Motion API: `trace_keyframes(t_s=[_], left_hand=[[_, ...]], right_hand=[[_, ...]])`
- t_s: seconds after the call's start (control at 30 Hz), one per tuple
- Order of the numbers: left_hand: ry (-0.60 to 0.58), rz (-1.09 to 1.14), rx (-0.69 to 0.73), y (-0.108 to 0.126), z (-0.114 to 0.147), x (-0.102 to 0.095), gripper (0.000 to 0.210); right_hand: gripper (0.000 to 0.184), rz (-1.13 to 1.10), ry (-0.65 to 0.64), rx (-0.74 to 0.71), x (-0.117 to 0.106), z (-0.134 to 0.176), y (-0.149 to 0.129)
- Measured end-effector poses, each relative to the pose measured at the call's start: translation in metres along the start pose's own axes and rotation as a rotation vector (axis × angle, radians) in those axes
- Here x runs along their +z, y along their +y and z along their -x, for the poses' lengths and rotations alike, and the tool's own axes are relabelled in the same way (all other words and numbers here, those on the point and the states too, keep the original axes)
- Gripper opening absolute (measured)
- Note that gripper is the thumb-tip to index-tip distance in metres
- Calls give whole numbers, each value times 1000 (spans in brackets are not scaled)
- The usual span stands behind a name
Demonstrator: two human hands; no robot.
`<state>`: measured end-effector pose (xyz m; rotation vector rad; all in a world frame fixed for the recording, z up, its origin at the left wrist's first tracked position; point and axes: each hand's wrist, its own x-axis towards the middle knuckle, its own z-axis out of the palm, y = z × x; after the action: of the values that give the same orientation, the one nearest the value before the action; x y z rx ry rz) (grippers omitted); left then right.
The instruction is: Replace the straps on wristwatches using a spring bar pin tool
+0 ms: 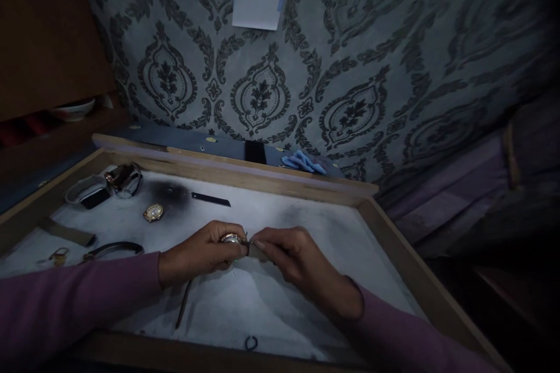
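My left hand [203,253] is closed around a round gold-rimmed watch [231,238], its pale face partly covered by my thumb and fingers. Against the watch's right edge, the fingertips of my right hand [291,250] pinch a small flat greyish piece [257,252]; its kind is hard to tell in the dim light. Both hands are just above the white bottom of a wood-rimmed tray. Another gold watch case [153,213] without a strap lies beyond my left hand. A dark flat blade-like strip [210,199] rests farther back. Below my left hand lies a thin rod [182,305].
At the tray's left are several watches [125,179], a clear round container [85,191], an olive strap piece [67,232], a black strap [114,247] and a gold clasp [58,256]. A dark ring [251,342] lies near the front rim. Behind the tray sits a blue cloth [303,161].
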<state>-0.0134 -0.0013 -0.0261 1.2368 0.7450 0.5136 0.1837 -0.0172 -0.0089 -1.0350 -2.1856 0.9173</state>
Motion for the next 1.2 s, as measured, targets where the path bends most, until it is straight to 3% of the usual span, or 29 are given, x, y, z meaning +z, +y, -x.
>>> trace_keyframes(t_s=[0.27, 1.03, 1.2], left_hand=[[9, -31, -41, 1, -1, -1, 18], [-39, -149, 81, 0, 1, 1, 19], [-35, -131, 55, 1, 0, 1, 18]], right_hand=[[28, 10, 13, -40, -1, 0, 3], [26, -9, -58, -7, -3, 0, 2], [26, -9, -49, -1, -2, 1, 3]])
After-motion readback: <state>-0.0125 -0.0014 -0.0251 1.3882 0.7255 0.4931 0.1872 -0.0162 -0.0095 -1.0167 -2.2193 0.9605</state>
